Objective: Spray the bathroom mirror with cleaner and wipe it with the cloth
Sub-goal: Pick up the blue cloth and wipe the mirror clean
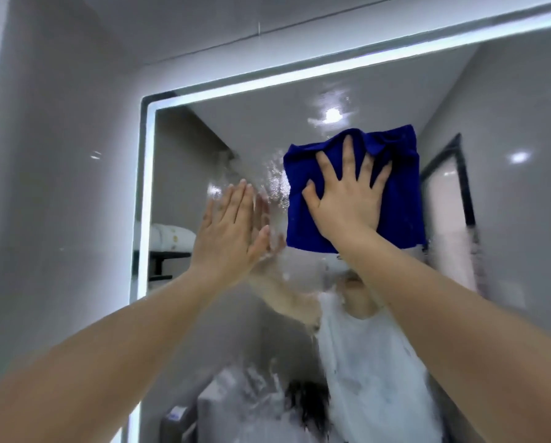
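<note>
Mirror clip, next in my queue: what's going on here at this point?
A person is wiping a lit-edged bathroom mirror. The right hand presses a blue cloth flat against the upper part of the glass, fingers spread. The left hand rests open, fingers on the glass just left of the cloth, holding nothing. Wet droplets and streaks show between the hands and lower down the mirror, so spraying looks done and wiping is under way. No spray bottle is in view.

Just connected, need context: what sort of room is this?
Most likely a bathroom: a wall mirror with a lit edge, grey tiled walls, and rolled towels on a shelf reflected in it.
</note>
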A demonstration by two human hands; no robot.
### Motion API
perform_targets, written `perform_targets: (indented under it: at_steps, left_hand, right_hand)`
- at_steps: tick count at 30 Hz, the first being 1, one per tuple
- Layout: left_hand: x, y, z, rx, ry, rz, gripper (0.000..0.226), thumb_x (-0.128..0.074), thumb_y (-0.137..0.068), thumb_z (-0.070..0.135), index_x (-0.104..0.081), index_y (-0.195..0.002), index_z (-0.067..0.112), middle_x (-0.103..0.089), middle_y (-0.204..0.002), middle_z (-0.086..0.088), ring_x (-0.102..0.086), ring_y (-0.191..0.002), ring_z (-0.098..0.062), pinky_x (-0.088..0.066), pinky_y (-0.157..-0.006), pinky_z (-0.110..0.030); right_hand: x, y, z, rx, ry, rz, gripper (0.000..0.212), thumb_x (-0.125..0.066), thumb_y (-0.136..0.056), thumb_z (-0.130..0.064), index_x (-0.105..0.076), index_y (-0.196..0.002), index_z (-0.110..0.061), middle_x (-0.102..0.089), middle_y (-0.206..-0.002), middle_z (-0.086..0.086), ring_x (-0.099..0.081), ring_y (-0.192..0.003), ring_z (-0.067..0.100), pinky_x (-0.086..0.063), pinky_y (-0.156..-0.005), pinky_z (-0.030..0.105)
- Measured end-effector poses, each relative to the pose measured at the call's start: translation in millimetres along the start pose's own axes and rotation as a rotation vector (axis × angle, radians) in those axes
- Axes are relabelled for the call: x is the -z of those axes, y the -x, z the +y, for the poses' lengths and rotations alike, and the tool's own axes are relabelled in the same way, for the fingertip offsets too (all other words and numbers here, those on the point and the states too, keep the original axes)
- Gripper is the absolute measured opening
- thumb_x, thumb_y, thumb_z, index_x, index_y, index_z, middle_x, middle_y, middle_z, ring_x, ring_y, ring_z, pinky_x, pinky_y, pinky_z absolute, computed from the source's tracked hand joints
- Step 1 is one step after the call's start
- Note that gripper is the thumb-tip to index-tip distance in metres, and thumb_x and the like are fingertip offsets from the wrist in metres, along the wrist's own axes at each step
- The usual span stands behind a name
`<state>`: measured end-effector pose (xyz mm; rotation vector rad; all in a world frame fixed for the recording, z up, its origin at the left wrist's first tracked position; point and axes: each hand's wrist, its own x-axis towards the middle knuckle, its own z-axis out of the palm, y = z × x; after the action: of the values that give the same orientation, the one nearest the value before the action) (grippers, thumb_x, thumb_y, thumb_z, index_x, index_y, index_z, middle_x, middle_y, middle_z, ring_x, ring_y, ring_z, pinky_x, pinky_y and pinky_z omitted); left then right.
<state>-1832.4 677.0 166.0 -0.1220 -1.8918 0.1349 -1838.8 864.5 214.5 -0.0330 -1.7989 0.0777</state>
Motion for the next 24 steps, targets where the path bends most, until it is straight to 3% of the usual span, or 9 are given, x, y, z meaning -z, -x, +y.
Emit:
perform_targets:
  at_steps: [13, 17, 24]
  left_hand:
    - [14, 24, -48, 0.065, 0.036, -0.067, 0.066, -0.009, -0.097, 0.05, 0.013, -0.148, 0.015, 0.018, -0.157, 0.001, 0.02, -0.142, -0.013, 0.01, -0.118, -0.038]
    - [10, 22, -77, 0.068, 0.084, -0.004, 0.068, -0.016, -0.095, 0.049, 0.002, -0.149, 0.012, 0.006, -0.159, -0.004, 0.009, -0.145, -0.02, 0.01, -0.117, -0.038]
    - [-23, 16, -154, 0.059, 0.036, -0.002, 0.072, 0.001, -0.085, 0.057, 0.012, -0.148, 0.023, 0.014, -0.157, 0.004, 0.016, -0.144, -0.014, 0.01, -0.117, -0.039]
  right_hand:
    - [-5, -5, -19, -0.075, 0.011, 0.026, 0.06, -0.018, -0.093, -0.054, -0.017, -0.149, -0.032, 0.004, -0.159, 0.01, -0.002, -0.143, 0.042, 0.003, -0.113, 0.062]
    - [-7, -14, -59, -0.005, 0.01, 0.013, 0.06, -0.018, -0.093, -0.055, -0.015, -0.149, -0.032, 0.006, -0.159, 0.01, -0.001, -0.143, 0.042, 0.004, -0.112, 0.062]
    - [-28, -27, -163, 0.029, 0.008, 0.041, 0.06, -0.016, -0.093, -0.055, -0.014, -0.149, -0.033, 0.003, -0.16, 0.01, -0.002, -0.143, 0.042, 0.005, -0.112, 0.062]
